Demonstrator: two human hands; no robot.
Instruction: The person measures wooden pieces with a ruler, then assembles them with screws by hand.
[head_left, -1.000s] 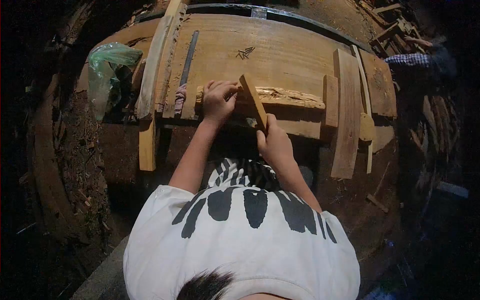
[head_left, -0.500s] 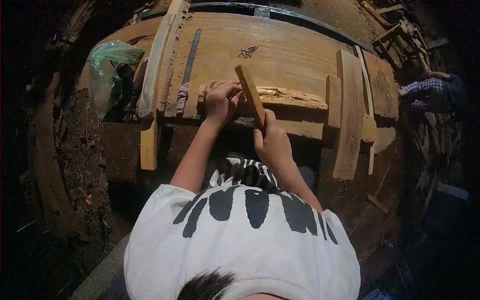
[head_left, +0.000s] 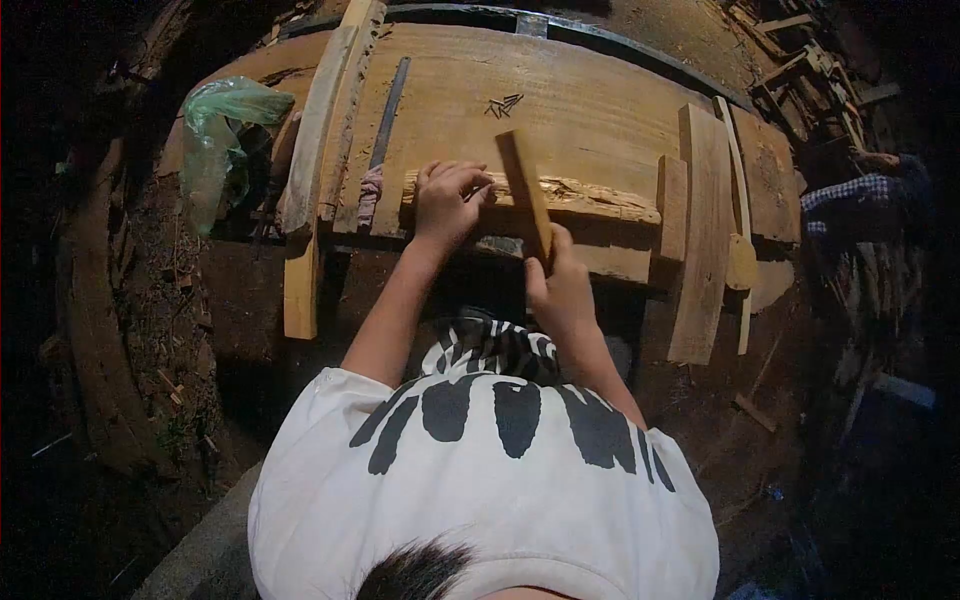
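Observation:
In the head view, my right hand (head_left: 564,292) grips the lower end of a flat wooden stick (head_left: 524,190), which slants up and left above the workbench (head_left: 590,105). My left hand (head_left: 447,210) rests at the left part of a rough, splintered wood strip (head_left: 600,202) along the bench's near edge. Its thumb and fingers are pinched together; anything between them is too small to make out. Farther back on the bench lies a small pile of nails (head_left: 504,105).
To the left are a long metal blade with a cloth-wrapped end (head_left: 386,125), upright-lying planks (head_left: 318,140) and a green plastic bag (head_left: 225,105). Boards (head_left: 703,240) overhang the bench on the right. Another person's checkered sleeve (head_left: 850,190) shows at far right, near scrap wood.
My right hand and the wooden stick have shifted slightly right and down, away from my left hand. My left hand stays pinched at the splintered strip.

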